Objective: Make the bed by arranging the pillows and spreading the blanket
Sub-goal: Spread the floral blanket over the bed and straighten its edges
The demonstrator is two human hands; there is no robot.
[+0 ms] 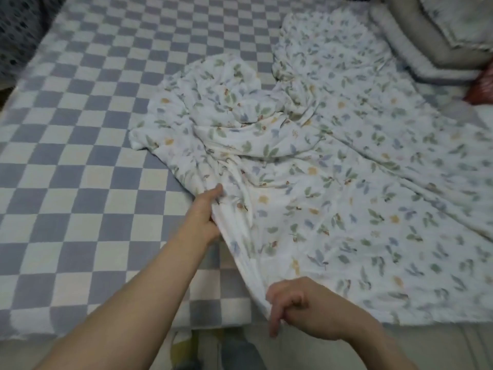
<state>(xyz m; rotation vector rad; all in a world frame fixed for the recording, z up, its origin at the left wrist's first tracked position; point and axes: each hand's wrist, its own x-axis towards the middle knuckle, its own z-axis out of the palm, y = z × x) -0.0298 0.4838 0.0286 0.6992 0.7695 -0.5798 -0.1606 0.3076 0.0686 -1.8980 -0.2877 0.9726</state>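
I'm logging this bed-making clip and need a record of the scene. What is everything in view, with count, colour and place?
blanket: one, white with a green, blue and yellow leaf print, crumpled and bunched over the right half of the bed.
bed cover: one, blue-grey and cream checks, bare on the left half of the bed.
pillows: at least two, grey-white and a leaf-print one, top right corner.
red thing: one, red patterned, right edge below the pillows; cannot tell what it is.
dark fabric: one, dark with pale spots, top left corner.
left hand: grips the blanket's left edge.
right hand: pinches the blanket's near corner at the bed's front edge.
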